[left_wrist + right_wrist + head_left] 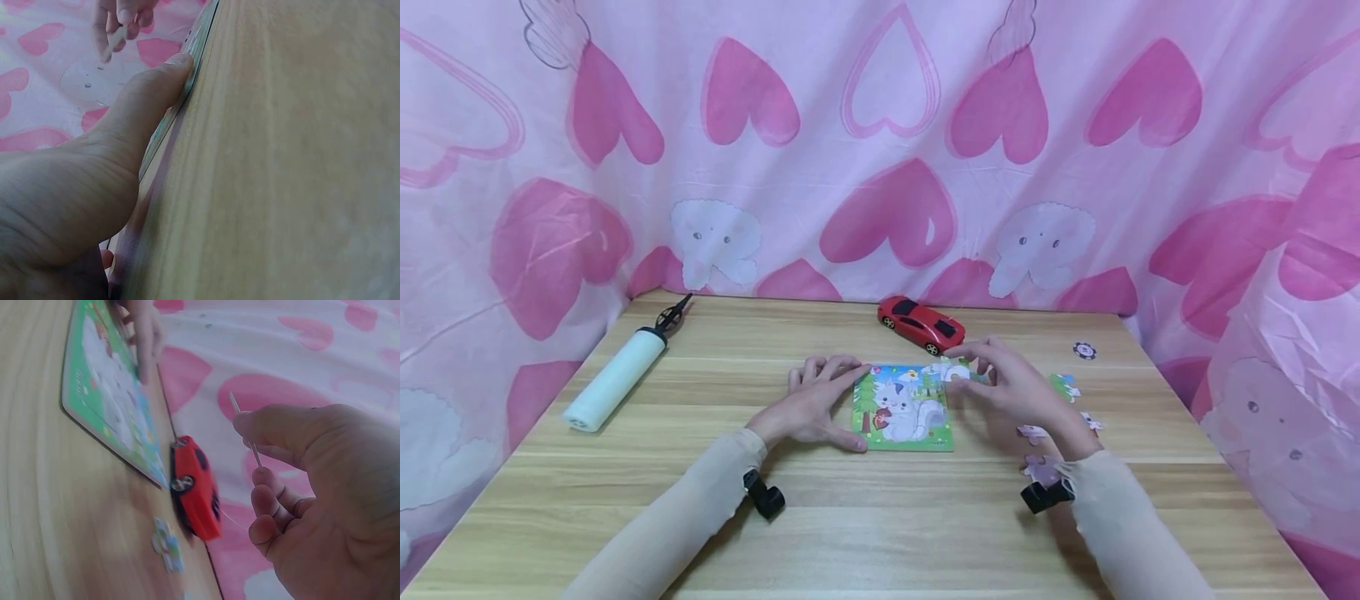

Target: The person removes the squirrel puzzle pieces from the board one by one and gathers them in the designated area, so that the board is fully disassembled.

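A square jigsaw puzzle board [917, 421] with a white squirrel picture lies flat in the middle of the wooden table. My left hand [808, 404] rests along its left side, the thumb at the lower left corner and the fingers near the upper left. In the left wrist view that thumb [153, 87] lies straight against the board's edge. Over the board's upper right corner, my right hand [1011, 387] pinches a puzzle piece [957, 371] between thumb and fingertips. The right wrist view shows this piece [255, 453] edge-on, held above the table.
Several loose puzzle pieces [1041, 471] lie right of the board, partly behind the right forearm. Beyond the board stands a red toy car [921, 323]. A white hand pump [617, 379] with a black nozzle lies at left, and a round chip [1084, 350] at back right.
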The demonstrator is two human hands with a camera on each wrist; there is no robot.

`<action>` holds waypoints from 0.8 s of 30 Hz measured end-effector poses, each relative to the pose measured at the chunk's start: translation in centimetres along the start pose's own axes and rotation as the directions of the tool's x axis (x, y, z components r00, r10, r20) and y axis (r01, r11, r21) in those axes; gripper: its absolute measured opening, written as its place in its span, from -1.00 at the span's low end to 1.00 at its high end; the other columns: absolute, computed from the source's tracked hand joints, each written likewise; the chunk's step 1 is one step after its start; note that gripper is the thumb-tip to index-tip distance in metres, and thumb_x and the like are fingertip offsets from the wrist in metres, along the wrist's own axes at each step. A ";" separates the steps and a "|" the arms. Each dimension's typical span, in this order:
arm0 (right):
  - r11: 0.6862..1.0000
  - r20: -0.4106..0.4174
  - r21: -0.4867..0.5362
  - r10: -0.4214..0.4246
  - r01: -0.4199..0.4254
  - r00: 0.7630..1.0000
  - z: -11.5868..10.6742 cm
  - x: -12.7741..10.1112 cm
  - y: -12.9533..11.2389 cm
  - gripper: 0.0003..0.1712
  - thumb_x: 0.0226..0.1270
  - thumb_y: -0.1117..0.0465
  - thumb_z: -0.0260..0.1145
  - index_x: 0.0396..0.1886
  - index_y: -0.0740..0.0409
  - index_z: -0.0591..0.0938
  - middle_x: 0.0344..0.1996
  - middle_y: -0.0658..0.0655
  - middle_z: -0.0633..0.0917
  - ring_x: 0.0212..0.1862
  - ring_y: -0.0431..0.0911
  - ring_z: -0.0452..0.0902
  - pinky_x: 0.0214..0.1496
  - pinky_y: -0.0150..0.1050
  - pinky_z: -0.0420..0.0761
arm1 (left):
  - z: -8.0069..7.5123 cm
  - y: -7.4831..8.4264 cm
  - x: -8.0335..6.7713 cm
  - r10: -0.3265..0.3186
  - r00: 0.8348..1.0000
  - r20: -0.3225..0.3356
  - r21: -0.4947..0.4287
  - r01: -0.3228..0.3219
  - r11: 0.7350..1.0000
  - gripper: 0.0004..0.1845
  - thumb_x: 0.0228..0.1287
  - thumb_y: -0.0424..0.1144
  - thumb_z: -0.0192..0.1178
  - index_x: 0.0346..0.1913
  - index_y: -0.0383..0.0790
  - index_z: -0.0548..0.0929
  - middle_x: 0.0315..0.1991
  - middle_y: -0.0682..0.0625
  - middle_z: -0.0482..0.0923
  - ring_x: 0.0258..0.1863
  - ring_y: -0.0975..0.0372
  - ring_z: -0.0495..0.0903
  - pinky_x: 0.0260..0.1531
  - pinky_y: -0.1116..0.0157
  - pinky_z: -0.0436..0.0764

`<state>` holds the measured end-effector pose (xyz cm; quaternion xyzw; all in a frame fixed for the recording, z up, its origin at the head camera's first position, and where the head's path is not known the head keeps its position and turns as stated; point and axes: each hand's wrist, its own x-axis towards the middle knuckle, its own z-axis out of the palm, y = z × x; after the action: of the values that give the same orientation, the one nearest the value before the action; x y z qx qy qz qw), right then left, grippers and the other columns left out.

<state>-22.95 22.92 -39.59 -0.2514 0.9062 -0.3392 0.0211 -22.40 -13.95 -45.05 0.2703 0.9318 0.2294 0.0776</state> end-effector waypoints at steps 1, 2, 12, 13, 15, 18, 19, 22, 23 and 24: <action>1.000 -0.007 -0.002 0.000 0.000 1.000 -0.3 -0.2 0.1 -0.43 0.55 0.15 0.54 0.49 -0.14 0.69 0.06 0.08 0.60 0.04 0.06 0.52 -0.03 -0.11 0.60 | 0.0 0.0 0.0 0.000 1.000 -0.001 0.002 0.000 1.000 0.40 -0.03 0.49 0.65 0.82 0.09 0.19 0.76 0.02 0.07 0.53 -0.09 0.06 0.20 -0.01 0.14; 1.000 -0.012 -0.003 0.002 -0.002 1.000 -0.6 -0.5 0.2 -0.43 0.56 0.15 0.53 0.50 -0.14 0.68 0.06 0.08 0.60 0.04 0.06 0.52 -0.03 -0.12 0.61 | 0.0 0.0 0.0 -0.001 1.000 -0.001 0.003 0.001 1.000 0.40 -0.03 0.49 0.65 0.82 0.09 0.19 0.76 0.03 0.08 0.53 -0.08 0.06 0.20 -0.01 0.14; 1.000 -0.044 0.004 0.007 -0.007 0.999 -2.0 -3.0 1.4 -0.49 0.63 0.16 0.47 0.50 -0.09 0.68 0.09 0.09 0.59 -0.04 0.03 0.50 -0.08 -0.21 0.59 | 0.0 0.2 -0.1 0.004 1.000 -0.002 -0.014 -0.004 1.000 0.37 0.01 0.46 0.65 0.81 0.05 0.22 0.75 -0.01 0.10 0.54 -0.12 0.06 0.20 -0.04 0.14; 1.000 -0.046 0.005 0.006 -0.006 0.999 -2.0 -3.2 1.5 -0.49 0.63 0.17 0.47 0.49 -0.10 0.68 0.07 0.09 0.58 -0.05 0.02 0.49 -0.09 -0.22 0.59 | 0.0 0.2 -0.1 0.005 1.000 -0.003 -0.013 -0.005 1.000 0.36 0.01 0.46 0.65 0.81 0.05 0.22 0.75 -0.01 0.10 0.54 -0.12 0.06 0.20 -0.04 0.14; 1.000 -0.048 0.008 0.001 0.000 0.999 -2.0 -3.5 1.6 -0.49 0.62 0.19 0.48 0.48 -0.10 0.69 0.06 0.09 0.57 -0.06 0.01 0.49 -0.10 -0.24 0.59 | 0.0 0.2 -0.1 0.006 1.000 -0.004 -0.013 -0.006 1.000 0.36 0.01 0.46 0.65 0.81 0.05 0.22 0.74 -0.01 0.10 0.54 -0.12 0.06 0.21 -0.05 0.14; 1.000 -0.038 0.021 0.011 -0.011 0.999 -1.8 -4.0 1.7 -0.48 0.59 0.21 0.50 0.47 -0.14 0.70 0.06 0.12 0.56 -0.08 0.01 0.49 -0.13 -0.27 0.59 | 0.0 0.3 -0.2 0.007 1.000 -0.007 -0.014 -0.007 1.000 0.36 0.01 0.46 0.65 0.81 0.05 0.23 0.74 -0.01 0.11 0.54 -0.13 0.07 0.20 -0.05 0.14; 0.999 -0.030 0.029 0.021 -0.020 0.999 -1.8 -4.2 1.7 -0.47 0.58 0.19 0.51 0.47 -0.15 0.70 0.05 0.13 0.57 -0.10 0.01 0.48 -0.14 -0.27 0.58 | 0.0 0.3 -0.2 0.007 1.000 -0.007 -0.015 -0.007 1.000 0.36 0.00 0.46 0.65 0.81 0.04 0.23 0.74 -0.01 0.11 0.54 -0.13 0.07 0.20 -0.05 0.14; 0.997 -0.004 0.052 0.048 -0.048 0.999 -1.4 -4.6 1.9 -0.45 0.56 0.15 0.54 0.48 -0.18 0.70 0.06 0.14 0.58 -0.11 0.01 0.49 -0.15 -0.26 0.60 | 0.0 0.2 -0.2 0.007 1.000 -0.010 -0.015 -0.008 1.000 0.37 0.00 0.46 0.66 0.81 0.04 0.23 0.74 -0.02 0.11 0.54 -0.13 0.06 0.21 -0.06 0.14; 0.997 0.005 0.057 0.057 -0.057 0.998 -1.2 -4.7 2.0 -0.44 0.56 0.14 0.55 0.48 -0.19 0.70 0.06 0.12 0.59 -0.10 0.01 0.50 -0.14 -0.26 0.61 | 0.0 0.2 -0.2 0.009 1.000 -0.011 -0.013 -0.009 1.000 0.37 0.00 0.46 0.65 0.81 0.04 0.23 0.74 -0.02 0.11 0.54 -0.13 0.06 0.21 -0.06 0.14; 0.996 0.012 0.060 0.065 -0.065 0.998 -1.1 -4.8 2.1 -0.44 0.55 0.13 0.55 0.48 -0.19 0.70 0.06 0.11 0.59 -0.09 0.02 0.51 -0.13 -0.25 0.61 | 0.0 0.2 -0.1 0.010 1.000 -0.011 -0.013 -0.010 1.000 0.37 0.00 0.47 0.65 0.81 0.05 0.22 0.74 -0.02 0.11 0.55 -0.13 0.06 0.21 -0.06 0.14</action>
<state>-19.92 27.15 -40.68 -0.2228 0.9032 -0.3641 0.0444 -22.19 -13.89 -44.99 0.2733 0.9294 0.2372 0.0730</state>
